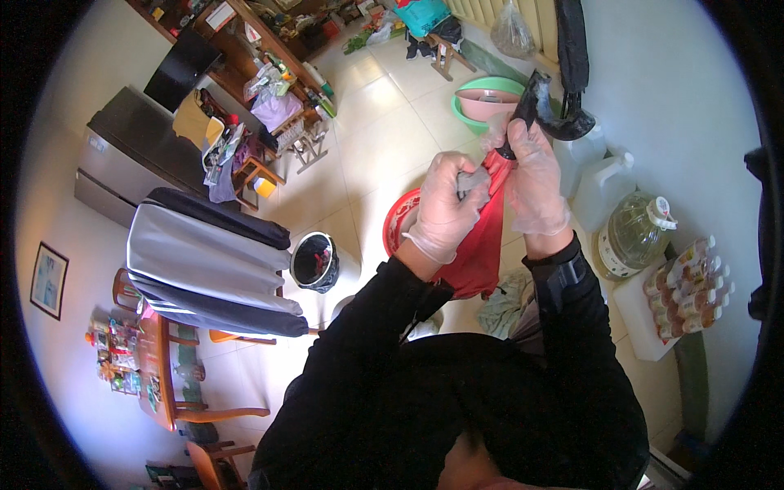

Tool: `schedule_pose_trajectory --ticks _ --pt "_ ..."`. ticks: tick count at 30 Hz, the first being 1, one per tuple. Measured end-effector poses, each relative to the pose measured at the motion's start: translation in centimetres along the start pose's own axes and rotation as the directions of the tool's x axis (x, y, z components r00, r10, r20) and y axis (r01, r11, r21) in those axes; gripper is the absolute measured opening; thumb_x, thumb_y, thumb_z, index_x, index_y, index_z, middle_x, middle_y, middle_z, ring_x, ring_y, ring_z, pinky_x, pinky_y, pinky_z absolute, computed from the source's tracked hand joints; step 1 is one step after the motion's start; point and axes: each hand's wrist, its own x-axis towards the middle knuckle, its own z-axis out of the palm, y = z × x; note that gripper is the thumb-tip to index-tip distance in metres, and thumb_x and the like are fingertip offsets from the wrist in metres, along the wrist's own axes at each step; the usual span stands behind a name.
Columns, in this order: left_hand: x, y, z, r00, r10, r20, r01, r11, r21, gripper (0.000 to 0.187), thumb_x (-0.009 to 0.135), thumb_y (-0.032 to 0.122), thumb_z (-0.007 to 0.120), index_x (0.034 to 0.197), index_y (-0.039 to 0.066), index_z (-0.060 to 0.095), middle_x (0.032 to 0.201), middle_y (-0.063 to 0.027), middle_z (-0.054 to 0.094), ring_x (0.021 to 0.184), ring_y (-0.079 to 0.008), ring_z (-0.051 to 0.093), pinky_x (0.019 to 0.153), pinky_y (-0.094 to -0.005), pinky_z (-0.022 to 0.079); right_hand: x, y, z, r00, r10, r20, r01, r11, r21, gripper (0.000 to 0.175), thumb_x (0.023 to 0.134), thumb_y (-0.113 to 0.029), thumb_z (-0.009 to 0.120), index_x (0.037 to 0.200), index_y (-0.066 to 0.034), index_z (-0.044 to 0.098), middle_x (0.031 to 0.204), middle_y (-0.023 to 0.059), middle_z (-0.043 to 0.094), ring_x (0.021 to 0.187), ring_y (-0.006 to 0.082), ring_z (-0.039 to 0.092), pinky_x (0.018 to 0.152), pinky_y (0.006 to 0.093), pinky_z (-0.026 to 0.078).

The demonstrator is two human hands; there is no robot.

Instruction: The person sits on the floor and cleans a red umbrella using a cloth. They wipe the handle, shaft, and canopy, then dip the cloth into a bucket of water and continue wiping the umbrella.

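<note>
A folded red umbrella (471,257) hangs at a slant in front of me, its fabric narrowing up to a black collar. Its curved black handle (560,128) looks worn and whitish on the inner side. My right hand (539,184), in a clear disposable glove, is closed around the umbrella near the collar, just below the handle. My left hand (450,205), gloved the same way, holds a small grey piece, perhaps a cloth (471,181), against the red fabric. Part of the fabric is hidden behind both hands.
Beneath the umbrella stands a red-rimmed basin (392,223); a lined waste bin (315,263) is to its left. Farther ahead are nested green and pink basins (487,101). Plastic jugs (603,184), a large oil bottle (631,236) and packed drink bottles (686,294) line the right wall. Clothes (208,251) drape a chair.
</note>
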Motion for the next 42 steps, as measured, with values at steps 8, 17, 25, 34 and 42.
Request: schedule_pose_trajectory --ticks 8,17,25,34,42 --pt "2.9 2.5 0.7 0.966 0.258 0.007 -0.258 0.964 0.057 0.038 0.075 -0.008 0.076 0.1 0.009 0.053 0.105 -0.0114 0.059 0.097 -0.0285 0.062 0.088 -0.0351 0.051 -0.3 0.1 0.6 0.983 0.054 -0.176 -0.071 0.993 -0.096 0.022 0.106 -0.028 0.059 0.115 -0.0085 0.059 0.097 -0.001 0.057 0.089 0.0127 0.057 0.085 0.0321 0.05" --pt "-3.8 -2.9 -0.8 0.959 0.007 0.282 -0.051 0.987 0.151 0.034 0.076 -0.01 0.07 0.101 0.006 0.054 0.101 -0.013 0.064 0.093 -0.0331 0.064 0.087 -0.0396 0.051 0.5 -1.4 -0.2 0.997 -0.07 -0.034 0.063 0.984 -0.168 0.027 0.102 -0.034 0.063 0.103 -0.0073 0.058 0.091 -0.0004 0.053 0.087 0.0154 0.05 0.085 0.0325 0.044" --pt "-4.3 -0.8 -1.2 0.959 -0.205 0.195 0.215 0.976 -0.028 0.053 0.085 0.003 0.077 0.134 0.004 0.057 0.101 -0.006 0.067 0.092 -0.0141 0.066 0.085 -0.0296 0.054 0.8 -1.7 -0.4 0.995 -0.097 0.007 0.097 0.982 -0.161 0.03 0.102 -0.033 0.063 0.105 -0.0034 0.058 0.093 0.0007 0.054 0.088 0.0148 0.048 0.086 0.0301 0.042" --pt "-2.8 0.3 0.1 0.973 -0.138 0.187 0.134 0.99 0.032 0.035 0.087 0.007 0.078 0.119 0.006 0.065 0.103 -0.0086 0.068 0.092 -0.0151 0.068 0.084 -0.0277 0.055 0.9 -1.3 -1.4 0.996 -0.09 -0.011 0.088 0.991 -0.099 0.037 0.105 -0.028 0.06 0.124 0.0035 0.062 0.105 0.0026 0.064 0.09 0.0094 0.052 0.085 0.0247 0.044" --pt "-3.4 1.4 -0.4 0.958 -0.11 0.265 0.055 0.977 0.206 0.025 0.079 0.007 0.079 0.103 0.009 0.072 0.112 -0.0137 0.066 0.105 -0.0291 0.066 0.092 -0.0381 0.054 1.1 -1.9 -1.3 0.995 -0.094 -0.037 0.088 0.988 -0.128 0.033 0.099 -0.038 0.066 0.097 -0.0066 0.056 0.091 0.0005 0.052 0.089 0.0167 0.048 0.085 0.0315 0.042"
